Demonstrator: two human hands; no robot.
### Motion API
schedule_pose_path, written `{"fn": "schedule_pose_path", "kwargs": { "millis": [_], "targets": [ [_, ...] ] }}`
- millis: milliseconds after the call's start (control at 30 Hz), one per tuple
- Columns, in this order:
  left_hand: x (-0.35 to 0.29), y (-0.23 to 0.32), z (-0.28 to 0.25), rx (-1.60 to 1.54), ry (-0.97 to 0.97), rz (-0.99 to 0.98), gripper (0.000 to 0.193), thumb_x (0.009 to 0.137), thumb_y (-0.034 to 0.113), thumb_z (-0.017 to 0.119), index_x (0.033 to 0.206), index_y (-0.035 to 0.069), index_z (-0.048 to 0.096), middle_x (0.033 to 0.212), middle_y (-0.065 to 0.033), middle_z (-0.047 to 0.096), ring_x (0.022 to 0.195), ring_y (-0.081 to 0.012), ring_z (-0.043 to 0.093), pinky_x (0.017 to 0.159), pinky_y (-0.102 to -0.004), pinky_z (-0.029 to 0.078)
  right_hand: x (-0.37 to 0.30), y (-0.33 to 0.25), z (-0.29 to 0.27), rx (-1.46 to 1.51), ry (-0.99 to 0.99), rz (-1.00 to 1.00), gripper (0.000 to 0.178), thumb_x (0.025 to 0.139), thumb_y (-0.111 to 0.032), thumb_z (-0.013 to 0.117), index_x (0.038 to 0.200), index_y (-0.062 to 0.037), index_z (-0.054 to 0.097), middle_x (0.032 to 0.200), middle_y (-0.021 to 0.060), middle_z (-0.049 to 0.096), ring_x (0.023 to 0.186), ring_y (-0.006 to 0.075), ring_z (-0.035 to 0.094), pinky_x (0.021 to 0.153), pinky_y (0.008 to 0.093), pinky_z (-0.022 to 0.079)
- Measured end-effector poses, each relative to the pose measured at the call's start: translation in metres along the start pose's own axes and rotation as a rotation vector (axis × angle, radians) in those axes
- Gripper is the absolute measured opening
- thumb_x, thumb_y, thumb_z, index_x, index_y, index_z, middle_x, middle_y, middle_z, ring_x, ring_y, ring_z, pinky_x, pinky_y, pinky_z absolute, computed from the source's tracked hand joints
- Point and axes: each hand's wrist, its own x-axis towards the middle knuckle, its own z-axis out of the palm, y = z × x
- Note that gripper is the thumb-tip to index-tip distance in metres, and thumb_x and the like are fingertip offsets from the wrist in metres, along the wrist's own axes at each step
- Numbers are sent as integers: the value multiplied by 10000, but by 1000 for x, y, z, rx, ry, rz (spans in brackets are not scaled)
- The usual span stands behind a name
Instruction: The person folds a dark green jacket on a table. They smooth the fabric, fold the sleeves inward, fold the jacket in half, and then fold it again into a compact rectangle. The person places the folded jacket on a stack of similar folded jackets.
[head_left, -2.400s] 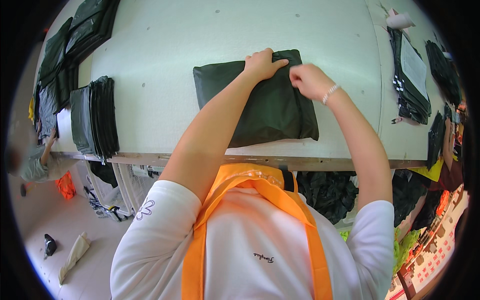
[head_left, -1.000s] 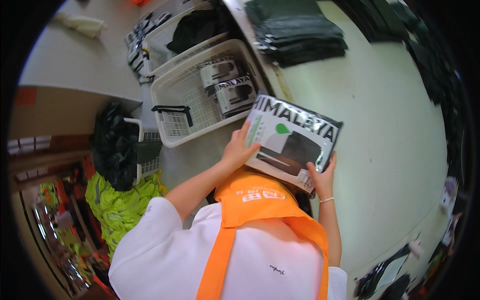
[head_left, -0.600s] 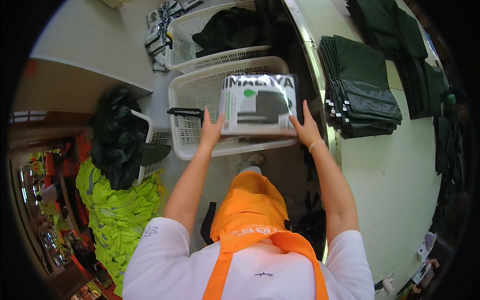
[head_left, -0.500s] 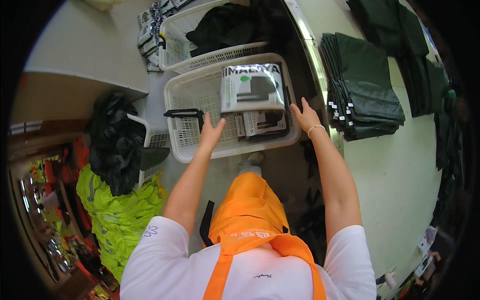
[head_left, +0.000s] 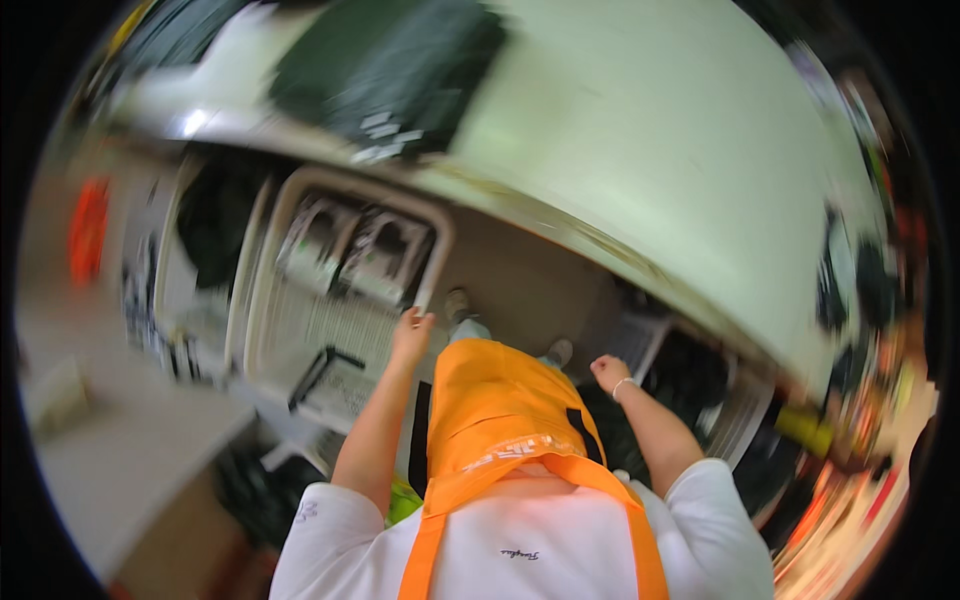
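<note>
A white slatted basket [head_left: 262,335] stands on the floor to my left, against the worktable. Inside it, two clear flat packets with dark contents, a left packet [head_left: 318,240] and a right packet [head_left: 385,258], lie side by side at the end nearest the table. A black handle [head_left: 325,375] crosses the basket's near part. My left hand [head_left: 411,335] is at the basket's near right corner, its fingers too blurred to show whether they grip the rim. To the right of my orange apron, my right hand [head_left: 608,371] is curled closed, with nothing seen in it.
Folded dark green garments [head_left: 390,75] lie on the pale worktable [head_left: 620,130], whose edge runs diagonally ahead of me. Another white basket [head_left: 170,265] with dark cloth is farther left. Under the table at right stands a crate [head_left: 745,425] holding dark material.
My view has swung right, so the basket now appears at left. The upper packet has settled beside the other. My hands have drawn back and apart, and the right one has closed.
</note>
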Motion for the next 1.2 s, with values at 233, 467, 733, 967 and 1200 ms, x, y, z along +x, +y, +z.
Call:
{"fn": "schedule_pose_path", "kwargs": {
  "millis": [233, 467, 733, 967, 1200],
  "targets": [
    [-16, 155, 125, 331, -254, 619, 371, 879, 149, 586, 1220, 17, 526, 1065, -142, 617, 951, -243, 605, 849, -346, 469, -81, 155, 148, 845, 381, 566, 244, 918, -214, 544, 995, 2, 629, 766, 87, 642, 631, 158, 607, 610, 296, 501],
    [-137, 283, 332, 680, -136, 1507, 621, 832, 170, 630, 1380, 52, 363, 1431, -194, 331, 1315, -361, 320, 1070, -494, 248, -80, 283, 285, 710, 475, 655, 260, 860, -287, 579, 842, -30, 617, 822, 147, 653, 756, 322, 624, 694, 408, 496],
    [-135, 271, 469, 965, 137, 1668, 602, 862, 338, 578, 1357, 32, 424, 1384, -185, 424, 1273, -359, 401, 1047, -451, 300, 11, 429, 273, 1006, 238, 1010, 822, 693, -501, 730, 1297, -21, 446, 1265, 171, 510, 1155, 368, 486, 948, 444, 429],
    [-139, 268, 485, 1034, 162, 1708, 603, 905, 381, 524, 1358, 4, 400, 1368, -209, 427, 1253, -372, 416, 1031, -453, 331, 49, 428, 241, 1185, -21, 966, 879, 644, -536, 757, 1282, -14, 448, 1193, 190, 587, 1120, 355, 550, 948, 449, 427],
    [-139, 267, 483, 1015, 180, 1728, 571, 898, 331, 539, 1349, 5, 412, 1360, -210, 438, 1244, -380, 429, 1024, -455, 344, -21, 474, 271, 1144, 21, 714, 351, 718, -225, 620, 917, 61, 655, 1000, 278, 622, 958, 411, 600, 836, 411, 485]
  ]
}}
